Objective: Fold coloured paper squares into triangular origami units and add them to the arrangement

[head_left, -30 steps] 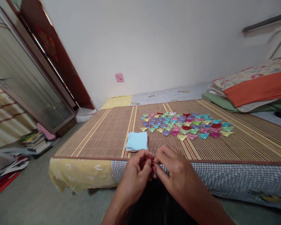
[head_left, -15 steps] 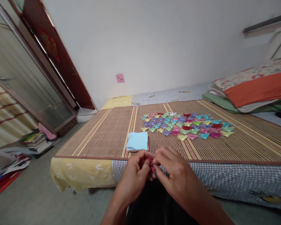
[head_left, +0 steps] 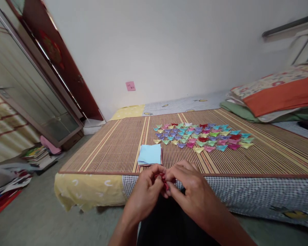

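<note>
A small piece of folded red paper [head_left: 165, 183] is pinched between my two hands at the front edge of the bed, mostly covered by fingers. My left hand [head_left: 149, 186] grips it from the left, thumb on top. From the right, my right hand [head_left: 188, 182] has thumb and forefinger closed on its other side. Just beyond them lies a stack of square paper [head_left: 150, 154], light blue on top. Farther right, several rows of little folded paper boats [head_left: 198, 150] in many colours spread over the striped mat [head_left: 113, 150].
Folded bedding [head_left: 277, 97] is piled at the right end of the bed. A pink note [head_left: 130, 86] is stuck on the wall. On the floor at the left, a stack of books [head_left: 37, 155] stands by the glass door [head_left: 38, 78].
Both hands stay on the red paper, with the right fingers shifted slightly over it. The whole view has drifted a little.
</note>
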Motion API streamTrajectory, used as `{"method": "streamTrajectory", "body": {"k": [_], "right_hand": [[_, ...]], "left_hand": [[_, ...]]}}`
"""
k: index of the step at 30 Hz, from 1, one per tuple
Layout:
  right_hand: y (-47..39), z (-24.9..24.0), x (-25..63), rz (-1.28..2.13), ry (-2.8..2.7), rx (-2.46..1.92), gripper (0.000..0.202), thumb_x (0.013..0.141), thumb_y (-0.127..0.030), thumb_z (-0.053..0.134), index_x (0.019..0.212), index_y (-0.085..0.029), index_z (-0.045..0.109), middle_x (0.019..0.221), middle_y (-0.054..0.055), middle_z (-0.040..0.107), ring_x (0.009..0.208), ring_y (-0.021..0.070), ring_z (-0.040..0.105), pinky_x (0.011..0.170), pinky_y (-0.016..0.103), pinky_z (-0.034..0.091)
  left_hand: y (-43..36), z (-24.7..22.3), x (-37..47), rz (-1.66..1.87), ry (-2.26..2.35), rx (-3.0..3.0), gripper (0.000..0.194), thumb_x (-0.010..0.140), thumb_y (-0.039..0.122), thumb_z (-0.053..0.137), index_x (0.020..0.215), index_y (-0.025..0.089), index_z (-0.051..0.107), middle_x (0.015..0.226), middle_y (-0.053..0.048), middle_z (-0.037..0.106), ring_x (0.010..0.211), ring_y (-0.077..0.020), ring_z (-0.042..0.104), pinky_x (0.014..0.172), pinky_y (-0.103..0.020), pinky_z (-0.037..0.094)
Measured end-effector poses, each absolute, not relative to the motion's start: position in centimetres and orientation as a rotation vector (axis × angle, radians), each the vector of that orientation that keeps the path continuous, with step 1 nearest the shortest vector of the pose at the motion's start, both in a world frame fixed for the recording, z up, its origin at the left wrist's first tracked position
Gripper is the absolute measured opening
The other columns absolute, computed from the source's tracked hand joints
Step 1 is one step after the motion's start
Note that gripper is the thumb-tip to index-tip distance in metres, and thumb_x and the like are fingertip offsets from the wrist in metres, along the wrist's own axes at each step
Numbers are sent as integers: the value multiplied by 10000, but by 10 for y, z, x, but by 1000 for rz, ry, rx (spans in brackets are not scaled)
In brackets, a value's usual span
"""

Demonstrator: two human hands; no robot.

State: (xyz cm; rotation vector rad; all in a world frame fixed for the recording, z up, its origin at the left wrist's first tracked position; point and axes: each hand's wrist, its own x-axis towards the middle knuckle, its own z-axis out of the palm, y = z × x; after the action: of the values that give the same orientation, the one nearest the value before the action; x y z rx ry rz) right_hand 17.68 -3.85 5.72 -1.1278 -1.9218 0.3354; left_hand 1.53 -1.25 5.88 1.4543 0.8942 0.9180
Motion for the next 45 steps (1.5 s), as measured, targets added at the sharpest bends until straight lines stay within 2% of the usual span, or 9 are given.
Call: {"method": "streamTrajectory", "body": {"k": [5,13,21,28,34,41,45], "right_hand": [[-38,54,175,335,-1935,-1149,268,822,57,652,768,-189,559,811,-3,620,833,203,555,773,331,364],[-39,58,171,116,-2002,-1182,242,894,-2,609,753,-190,550,769,22,615,766,215,536,713,329,334],[-39,61,170,188,-2010,-1169,225,882,9,630,818,-200,576,809,18,639,780,215,554,721,328,343],[-35,60,167,276,-1984,-1218,204,908,-24,622,796,-193,597,820,19,658,820,226,558,750,351,356],[-34,51,160,305,-2057,-1344,165,911,-46,621,828,-184,655,897,53,707,890,259,585,797,393,394],[-30,48,158,339,-2052,-1373,204,920,-13,587,868,-171,705,945,79,742,949,278,628,881,439,461],[-30,47,159,319,-2064,-1376,179,924,-19,596,897,-155,709,967,98,742,969,290,632,904,464,483]], "left_hand": [[-14,59,14,926,886,1436,126,927,270,588,891,150,609,701,5,630,593,-112,587,590,-234,526],[-13,56,10,926,862,1421,264,969,408,606,905,153,624,693,5,625,599,-118,601,599,-242,547],[-14,58,6,959,830,1331,349,940,498,652,910,151,657,759,-15,644,643,-138,629,620,-260,567],[-15,41,20,1078,621,737,510,929,608,613,1118,148,728,954,-106,738,876,-224,696,738,-303,555],[-22,39,38,1193,573,577,517,821,574,771,1068,121,778,868,-84,746,932,-247,700,889,-343,522],[-22,32,43,1265,698,663,525,833,610,737,1069,144,787,968,-93,774,1002,-244,682,900,-328,500],[-21,29,41,1244,680,681,386,824,445,800,1092,169,779,1016,-73,771,982,-207,676,891,-296,492]]}}
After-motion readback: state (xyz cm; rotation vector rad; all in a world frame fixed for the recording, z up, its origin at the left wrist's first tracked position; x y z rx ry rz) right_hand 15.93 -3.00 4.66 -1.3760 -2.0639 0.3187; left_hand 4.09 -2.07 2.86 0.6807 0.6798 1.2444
